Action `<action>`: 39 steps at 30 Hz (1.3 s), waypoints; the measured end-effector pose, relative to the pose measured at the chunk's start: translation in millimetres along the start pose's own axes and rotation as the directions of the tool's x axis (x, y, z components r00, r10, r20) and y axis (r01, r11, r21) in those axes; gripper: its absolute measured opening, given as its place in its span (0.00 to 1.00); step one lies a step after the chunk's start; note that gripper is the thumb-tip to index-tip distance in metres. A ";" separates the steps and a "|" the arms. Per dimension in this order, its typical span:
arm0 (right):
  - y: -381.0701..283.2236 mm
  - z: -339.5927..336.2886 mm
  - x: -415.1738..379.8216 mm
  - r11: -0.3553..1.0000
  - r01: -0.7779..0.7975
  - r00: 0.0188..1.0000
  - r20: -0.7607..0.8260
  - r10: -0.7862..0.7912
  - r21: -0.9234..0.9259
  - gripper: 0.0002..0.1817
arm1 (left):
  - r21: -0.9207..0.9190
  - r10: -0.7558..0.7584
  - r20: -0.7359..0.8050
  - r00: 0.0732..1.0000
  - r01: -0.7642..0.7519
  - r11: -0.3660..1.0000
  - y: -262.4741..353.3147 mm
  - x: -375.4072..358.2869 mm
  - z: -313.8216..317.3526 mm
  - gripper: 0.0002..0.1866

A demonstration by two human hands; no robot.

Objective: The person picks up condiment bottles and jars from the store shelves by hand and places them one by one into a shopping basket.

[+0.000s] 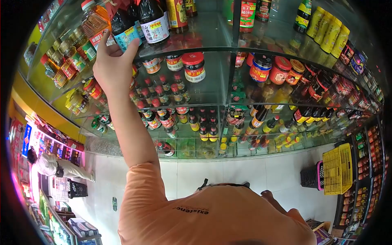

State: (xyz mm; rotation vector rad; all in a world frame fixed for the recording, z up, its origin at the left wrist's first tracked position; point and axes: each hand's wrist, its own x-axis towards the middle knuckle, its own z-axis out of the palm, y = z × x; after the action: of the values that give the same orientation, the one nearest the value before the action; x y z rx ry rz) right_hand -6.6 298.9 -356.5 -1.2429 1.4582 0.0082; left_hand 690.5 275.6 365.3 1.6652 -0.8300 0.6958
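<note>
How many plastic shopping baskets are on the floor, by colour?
Yellow plastic mesh basket: 1
Black plastic baskets: 2 (pink-rimmed black basket beside the yellow one; black basket at far left)
Total: 3

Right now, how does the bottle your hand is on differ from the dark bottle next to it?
The blue-label bottle is touched by the hand; the white-label bottle stands untouched. The blue-label bottle looks slimmer, the white-label bottle broader, and the label colours differ. Both hold dark liquid and stand side by side on the same glass shelf.
</note>
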 end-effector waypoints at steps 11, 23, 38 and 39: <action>-114.5 9.9 11.4 0.983 -0.143 0.989 -0.016 0.145 0.113 0.06 | -0.234 0.121 -0.009 0.993 -0.120 0.965 -43.9 1.7 -22.1 0.20; -127.8 -0.8 3.6 0.996 0.065 0.996 0.062 -0.061 -0.059 0.10 | -0.717 0.236 0.604 0.761 0.390 0.577 -65.5 -210.1 -18.6 0.38; -241.8 -211.5 -187.0 0.261 0.456 0.811 -0.275 -0.517 0.851 0.22 | -0.359 0.431 0.902 -0.024 0.513 0.780 160.4 -580.5 115.3 0.29; -221.9 -232.5 -193.6 0.342 0.562 0.767 -0.321 -0.555 0.753 0.21 | -0.380 0.469 0.881 -0.069 0.489 0.786 181.5 -594.1 122.9 0.29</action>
State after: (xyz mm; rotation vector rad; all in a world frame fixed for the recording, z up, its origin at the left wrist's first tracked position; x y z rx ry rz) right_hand -68.2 186.2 -4.0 -0.8452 0.7372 -1.0689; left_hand 200.6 229.1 -33.2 1.2167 -1.8521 -1.2111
